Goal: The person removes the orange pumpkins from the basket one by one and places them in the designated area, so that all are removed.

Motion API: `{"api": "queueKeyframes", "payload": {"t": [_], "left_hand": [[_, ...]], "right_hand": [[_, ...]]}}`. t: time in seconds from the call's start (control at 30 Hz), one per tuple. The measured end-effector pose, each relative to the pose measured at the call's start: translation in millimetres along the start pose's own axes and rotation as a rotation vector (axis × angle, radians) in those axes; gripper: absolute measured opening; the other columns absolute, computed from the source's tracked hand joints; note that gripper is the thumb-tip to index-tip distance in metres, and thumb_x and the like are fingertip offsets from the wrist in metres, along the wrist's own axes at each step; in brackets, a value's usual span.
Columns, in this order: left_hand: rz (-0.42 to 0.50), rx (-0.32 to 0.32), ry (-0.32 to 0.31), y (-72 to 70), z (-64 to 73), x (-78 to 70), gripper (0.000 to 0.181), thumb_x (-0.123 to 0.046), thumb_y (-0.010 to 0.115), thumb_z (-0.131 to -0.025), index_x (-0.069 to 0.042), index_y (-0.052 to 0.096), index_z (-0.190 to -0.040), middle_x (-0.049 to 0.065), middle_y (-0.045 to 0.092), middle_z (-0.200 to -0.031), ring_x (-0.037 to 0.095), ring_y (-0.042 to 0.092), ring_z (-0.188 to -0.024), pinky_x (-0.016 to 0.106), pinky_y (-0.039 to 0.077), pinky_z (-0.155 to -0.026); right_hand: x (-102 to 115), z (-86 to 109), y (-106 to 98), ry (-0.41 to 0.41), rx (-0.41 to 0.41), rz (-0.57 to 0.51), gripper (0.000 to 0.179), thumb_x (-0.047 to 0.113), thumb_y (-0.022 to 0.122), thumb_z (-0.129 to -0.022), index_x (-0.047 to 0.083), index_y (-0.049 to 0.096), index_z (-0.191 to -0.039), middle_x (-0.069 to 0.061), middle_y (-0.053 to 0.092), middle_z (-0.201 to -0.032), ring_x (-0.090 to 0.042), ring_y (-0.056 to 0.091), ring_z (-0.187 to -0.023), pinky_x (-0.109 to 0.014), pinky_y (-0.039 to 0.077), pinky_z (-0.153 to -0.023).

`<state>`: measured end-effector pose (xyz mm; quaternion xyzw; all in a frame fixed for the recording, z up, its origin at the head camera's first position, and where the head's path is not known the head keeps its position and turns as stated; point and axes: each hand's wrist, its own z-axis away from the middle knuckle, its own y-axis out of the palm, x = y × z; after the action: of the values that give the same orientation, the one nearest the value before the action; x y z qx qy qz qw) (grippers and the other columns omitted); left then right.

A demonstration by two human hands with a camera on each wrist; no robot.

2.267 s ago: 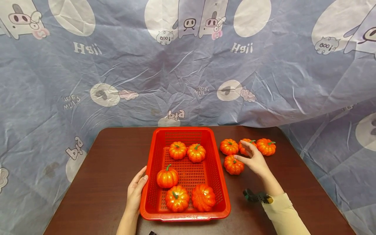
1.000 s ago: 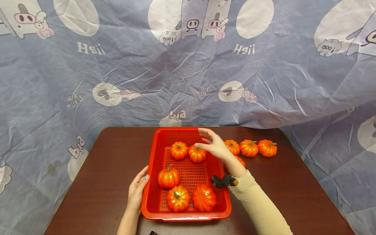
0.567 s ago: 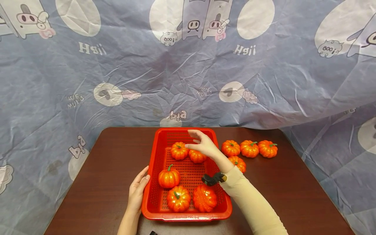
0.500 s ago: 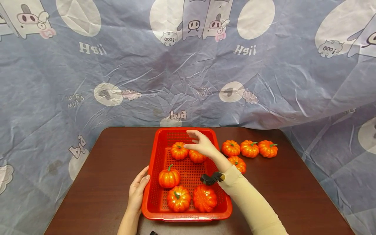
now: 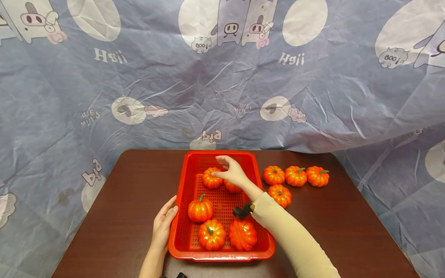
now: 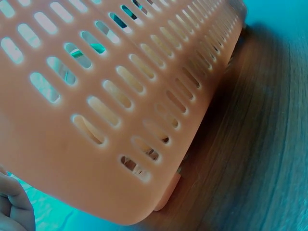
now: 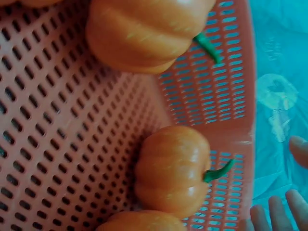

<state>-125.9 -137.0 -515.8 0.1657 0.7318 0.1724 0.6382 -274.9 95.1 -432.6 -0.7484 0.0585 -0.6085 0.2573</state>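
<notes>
A red slotted plastic basket (image 5: 222, 256) holds several small orange pumpkins with green stems. My left hand (image 5: 162, 224) rests against its left side, thumb at the rim; in the left wrist view its fingers (image 6: 14, 202) show at the basket's corner. Over the back of the basket hovers my right hand (image 5: 232, 172), fingers spread from the thumb, holding nothing. Its thumb overlaps the back-left pumpkin (image 5: 209, 180) in the head view, and the hand partly covers the back-right pumpkin (image 5: 231, 188). The right wrist view shows fingers (image 7: 278, 214) beyond the rim and a pumpkin (image 7: 172, 168) below.
Right of the basket, three pumpkins stand in a row, the middle one (image 5: 295, 176) between two others, with another pumpkin (image 5: 279, 195) nearer. The brown table (image 5: 114, 216) ends at a printed blue-grey cloth (image 5: 208, 85) behind. A black wrist device (image 5: 243, 211) hangs over the basket.
My right hand has moved left from above the loose pumpkins to over the basket's back pumpkins, fingers still spread. My left hand stays at the basket's side, and the pumpkins have not moved.
</notes>
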Motion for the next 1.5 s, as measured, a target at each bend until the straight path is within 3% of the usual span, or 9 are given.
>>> {"api": "queueKeyframes", "payload": {"t": [0.2, 0.4, 0.97, 1.17, 1.3, 1.5], "left_hand": [[0.0, 0.012, -0.019, -0.8, -0.6, -1.5, 0.045, -0.009, 0.046, -0.099, 0.002, 0.035, -0.142, 0.007, 0.063, -0.104, 0.017, 0.063, -0.089, 0.031, 0.054, -0.075], [0.0, 0.004, -0.017, 0.2, -0.2, -2.3, 0.045, -0.009, 0.046, -0.099, 0.002, 0.035, -0.142, 0.008, 0.063, -0.104, 0.017, 0.064, -0.088, 0.031, 0.054, -0.074], [0.003, -0.001, -0.008, 0.0, -0.3, -0.3, 0.045, -0.008, 0.046, -0.099, 0.004, 0.035, -0.141, 0.01, 0.063, -0.104, 0.018, 0.064, -0.088, 0.032, 0.055, -0.074], [0.011, 0.008, -0.001, 0.1, 0.4, -0.3, 0.045, -0.007, 0.045, -0.099, 0.005, 0.034, -0.141, 0.01, 0.064, -0.104, 0.018, 0.064, -0.088, 0.032, 0.055, -0.073], [0.01, 0.007, 0.002, -0.1, 0.1, -0.1, 0.045, -0.007, 0.046, -0.099, 0.005, 0.034, -0.141, 0.009, 0.064, -0.103, 0.018, 0.064, -0.088, 0.032, 0.055, -0.073], [0.021, 0.02, 0.016, -1.0, -0.4, 0.6, 0.045, -0.006, 0.044, -0.099, 0.006, 0.034, -0.14, 0.009, 0.064, -0.102, 0.018, 0.064, -0.087, 0.031, 0.055, -0.073]], "right_hand": [[-14.0, -8.2, 9.0, 0.035, 0.016, 0.02, 0.062, 0.017, 0.08, -0.075, 0.007, 0.052, -0.13, -0.008, 0.052, -0.132, -0.026, 0.047, -0.122, -0.039, 0.038, -0.101], [-24.3, -12.7, 14.9, 0.007, 0.053, 0.048, 0.068, 0.019, 0.082, -0.073, 0.003, 0.05, -0.131, -0.013, 0.05, -0.133, -0.031, 0.045, -0.123, -0.043, 0.037, -0.102], [-37.4, -20.9, 20.3, 0.033, 0.071, 0.262, 0.075, 0.02, 0.086, -0.066, 0.001, 0.051, -0.13, -0.013, 0.052, -0.127, -0.027, 0.048, -0.116, -0.038, 0.039, -0.098], [-41.1, -22.4, 21.7, 0.027, 0.139, 0.284, 0.08, 0.015, 0.087, -0.064, 0.003, 0.048, -0.133, -0.012, 0.051, -0.129, -0.025, 0.048, -0.117, -0.037, 0.038, -0.099], [-42.5, -23.3, 22.6, 0.013, 0.187, 0.354, 0.082, 0.014, 0.088, -0.063, 0.005, 0.047, -0.134, -0.009, 0.051, -0.132, -0.023, 0.046, -0.121, -0.036, 0.036, -0.102], [-42.8, -23.0, 23.3, 0.003, 0.184, 0.433, 0.08, 0.018, 0.087, -0.064, 0.009, 0.049, -0.133, -0.006, 0.05, -0.133, -0.023, 0.046, -0.122, -0.037, 0.036, -0.102]]}}
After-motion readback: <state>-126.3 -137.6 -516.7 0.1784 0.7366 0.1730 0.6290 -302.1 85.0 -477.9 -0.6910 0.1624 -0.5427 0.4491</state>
